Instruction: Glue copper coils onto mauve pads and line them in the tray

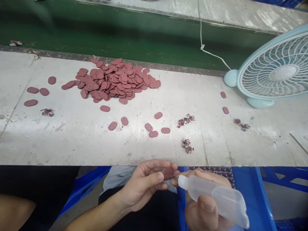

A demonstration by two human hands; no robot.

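Note:
Between thumb and fingers, my left hand (143,184) pinches a reddish-brown oval disc (168,173) just off the table's front edge. My right hand (204,208) is wrapped round a translucent squeeze bottle (214,195) with a white cap and thin metal tip. That tip meets the disc's face at its right side; whether it touches is hard to tell. On the table lie loose discs, among them one disc (165,130), and small brown-and-white figurines (187,146) in little clusters. A large pile of the same discs (115,80) sits farther back.
A light blue fan (276,69) stands at the right on the white table (72,138), its cord running back over a green strip (144,41). Below the edge, right of my lap, a blue tray (250,192) holds rows of small brown pieces. Someone's arm (14,211) shows at lower left.

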